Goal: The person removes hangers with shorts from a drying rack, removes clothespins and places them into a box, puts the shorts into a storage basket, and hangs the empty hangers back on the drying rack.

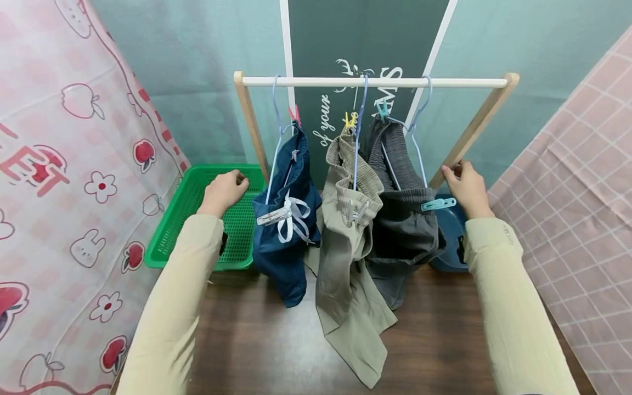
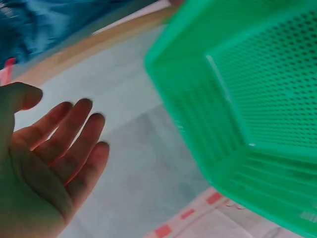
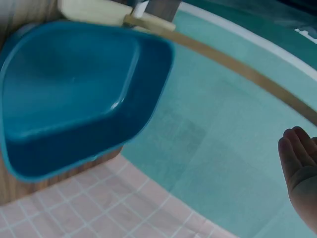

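Observation:
My left hand (image 1: 224, 192) hovers over the green basket (image 1: 168, 230), beside the rack's left post. In the left wrist view its fingers (image 2: 74, 129) are loosely spread and hold nothing. At the right post (image 1: 469, 131) of the drying rack, my right hand (image 1: 466, 189) has its fingertips right by the wood; the right wrist view shows its fingers (image 3: 294, 144) fairly straight. Between the hands hang navy trousers (image 1: 278, 249) with a white drawstring, khaki trousers (image 1: 340, 263) and dark grey trousers (image 1: 400, 230), each on a blue hanger with clothespins.
The rack's white bar (image 1: 316, 82) runs across the back before a green curtain (image 1: 197, 66). A blue basin (image 3: 64, 89) stands behind the grey trousers on the right. Patterned cloths flank both sides of the brown wooden surface (image 1: 237, 340).

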Demonstrator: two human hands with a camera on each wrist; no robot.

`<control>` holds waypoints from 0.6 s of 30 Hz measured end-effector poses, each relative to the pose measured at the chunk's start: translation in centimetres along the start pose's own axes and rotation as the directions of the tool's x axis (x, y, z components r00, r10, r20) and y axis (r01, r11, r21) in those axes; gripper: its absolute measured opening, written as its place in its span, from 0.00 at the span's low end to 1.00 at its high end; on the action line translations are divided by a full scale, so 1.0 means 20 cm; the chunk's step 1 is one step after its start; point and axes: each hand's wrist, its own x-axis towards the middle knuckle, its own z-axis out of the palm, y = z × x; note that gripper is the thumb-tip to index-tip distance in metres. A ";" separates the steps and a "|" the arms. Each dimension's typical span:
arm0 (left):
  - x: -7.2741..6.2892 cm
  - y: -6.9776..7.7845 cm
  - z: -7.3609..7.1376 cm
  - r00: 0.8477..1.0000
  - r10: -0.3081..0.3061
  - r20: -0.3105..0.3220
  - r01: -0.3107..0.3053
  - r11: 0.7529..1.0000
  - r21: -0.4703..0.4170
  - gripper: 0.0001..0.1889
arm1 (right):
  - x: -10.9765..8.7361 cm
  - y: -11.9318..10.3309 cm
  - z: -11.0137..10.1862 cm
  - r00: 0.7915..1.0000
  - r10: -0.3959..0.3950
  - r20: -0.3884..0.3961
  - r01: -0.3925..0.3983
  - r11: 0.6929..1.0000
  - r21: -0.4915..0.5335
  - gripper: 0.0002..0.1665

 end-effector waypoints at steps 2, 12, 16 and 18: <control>-0.02 0.02 -0.02 1.000 0.007 0.004 -0.006 0.999 -0.047 0.23 | -0.01 -0.01 0.01 0.999 -0.021 -0.033 0.021 1.000 0.003 0.37; -0.13 0.18 -0.10 0.998 0.049 -0.034 -0.058 0.934 -0.353 0.21 | 0.02 -0.06 0.02 0.997 0.068 -0.048 -0.064 0.994 0.085 0.34; -0.16 0.27 -0.11 0.998 0.059 -0.035 -0.069 0.858 -0.508 0.22 | 0.04 -0.07 0.02 0.994 0.092 -0.058 -0.084 0.988 0.126 0.33; -0.18 0.31 -0.11 0.998 0.060 -0.024 -0.062 0.805 -0.590 0.23 | 0.04 -0.07 0.02 0.994 0.091 -0.062 -0.082 0.986 0.144 0.33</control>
